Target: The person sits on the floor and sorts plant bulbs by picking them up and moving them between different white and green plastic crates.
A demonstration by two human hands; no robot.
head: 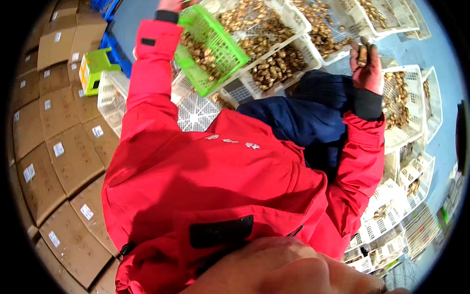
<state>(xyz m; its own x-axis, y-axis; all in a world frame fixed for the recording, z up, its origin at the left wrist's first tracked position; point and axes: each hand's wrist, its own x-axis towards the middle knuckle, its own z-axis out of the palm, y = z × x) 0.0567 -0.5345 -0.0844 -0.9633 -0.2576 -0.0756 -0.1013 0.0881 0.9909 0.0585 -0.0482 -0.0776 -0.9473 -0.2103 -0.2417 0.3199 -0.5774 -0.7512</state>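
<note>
My left hand [172,5], partly cut off by the top edge, grips the upper corner of a green plastic basket [240,55]. The basket is tilted over white crates, with brown bulb-like pieces [200,53] lying in it. On the other side, my right hand [371,71] is raised palm up. Its dark-tipped fingers hold one elongated brown piece [362,56]. A white plastic crate [308,27] beside the basket holds many similar pieces. More brown pieces [279,68] lie in the crate nearer my dark blue trousers [293,114].
Stacked cardboard boxes [73,158] with labels fill the left side. A green plastic container [96,71] stands beside them. White crates [413,110] line the right on the blue floor [415,49]. An upturned-looking white mesh crate [194,114] lies near my chest.
</note>
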